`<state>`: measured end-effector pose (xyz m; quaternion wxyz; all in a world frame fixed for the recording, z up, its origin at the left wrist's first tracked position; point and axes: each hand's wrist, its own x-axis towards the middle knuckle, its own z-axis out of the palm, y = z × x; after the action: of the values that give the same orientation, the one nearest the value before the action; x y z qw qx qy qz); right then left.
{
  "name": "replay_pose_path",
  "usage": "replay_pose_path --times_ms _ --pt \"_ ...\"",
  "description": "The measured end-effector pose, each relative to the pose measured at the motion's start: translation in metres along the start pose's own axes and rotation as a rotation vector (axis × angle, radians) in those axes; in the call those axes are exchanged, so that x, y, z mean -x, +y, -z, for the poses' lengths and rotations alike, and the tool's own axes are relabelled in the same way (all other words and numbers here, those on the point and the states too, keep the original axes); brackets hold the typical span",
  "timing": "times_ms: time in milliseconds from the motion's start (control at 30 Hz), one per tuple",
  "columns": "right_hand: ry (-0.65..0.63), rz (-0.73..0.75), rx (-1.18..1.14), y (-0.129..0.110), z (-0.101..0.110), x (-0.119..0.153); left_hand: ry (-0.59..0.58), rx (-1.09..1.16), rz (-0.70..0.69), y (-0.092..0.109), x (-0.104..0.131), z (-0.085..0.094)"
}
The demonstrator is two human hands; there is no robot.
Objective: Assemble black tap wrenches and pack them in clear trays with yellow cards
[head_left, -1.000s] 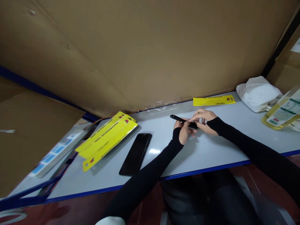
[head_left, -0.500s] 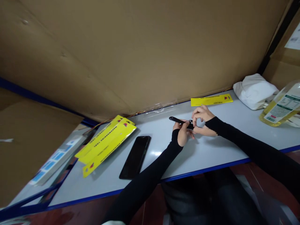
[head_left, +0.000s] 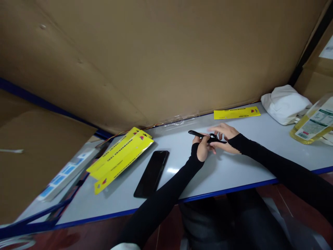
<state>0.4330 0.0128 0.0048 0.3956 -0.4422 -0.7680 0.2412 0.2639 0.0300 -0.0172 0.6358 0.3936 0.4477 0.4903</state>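
A black spokeshave [head_left: 194, 133] with two slim handles is held just above the light table, its left handle sticking out to the left. My left hand [head_left: 202, 149] is closed around its middle, thumb on top. At its right part is my right hand [head_left: 225, 134], thumb along the near side and curled fingers over the central fittings. The right fingertips are a little blurred, and the hands cover much of the tool's middle. A black smartphone [head_left: 151, 174] lies left of my left forearm.
Several yellow cardboard sleeves [head_left: 122, 158] lie stacked at left; another yellow sleeve [head_left: 236, 113] lies at the back. At right are a white cloth bundle [head_left: 284, 104] and a bottle of yellow liquid [head_left: 309, 125]. Clear plastic packaging [head_left: 179, 121] lies along the cardboard wall [head_left: 166, 59].
My right fingers have opened from a pinch and moved over the spokeshave's middle, uncovering more of its right handle. My left hand keeps its grip. The view has shifted slightly.
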Motion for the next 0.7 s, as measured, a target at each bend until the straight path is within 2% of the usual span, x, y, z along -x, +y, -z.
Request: replay_pose_path --times_ms 100,200,267,400,467,567,700 --pt "-0.039 0.012 -0.045 0.005 0.000 -0.002 -0.059 -0.052 -0.003 0.003 0.003 0.000" --pt "-0.005 -0.032 -0.187 0.004 0.006 -0.006 -0.112 -0.095 0.009 0.008 0.005 -0.001" --pt "0.024 -0.144 -0.410 0.003 0.011 -0.011 -0.149 -0.076 0.038 0.013 0.005 0.000" --pt "0.167 -0.404 -0.929 0.004 0.016 -0.022 -0.229 0.018 0.104 0.022 0.005 0.002" --pt "0.140 -0.561 -1.037 0.004 0.015 -0.025 -0.285 0.046 0.137 0.025 0.006 0.002" --pt "0.022 -0.710 -1.030 0.001 0.009 -0.021 -0.363 0.043 0.167 0.026 0.009 0.001" --pt "-0.052 -0.599 -0.677 -0.006 0.005 -0.011 -0.367 0.035 0.088 0.021 0.012 -0.001"
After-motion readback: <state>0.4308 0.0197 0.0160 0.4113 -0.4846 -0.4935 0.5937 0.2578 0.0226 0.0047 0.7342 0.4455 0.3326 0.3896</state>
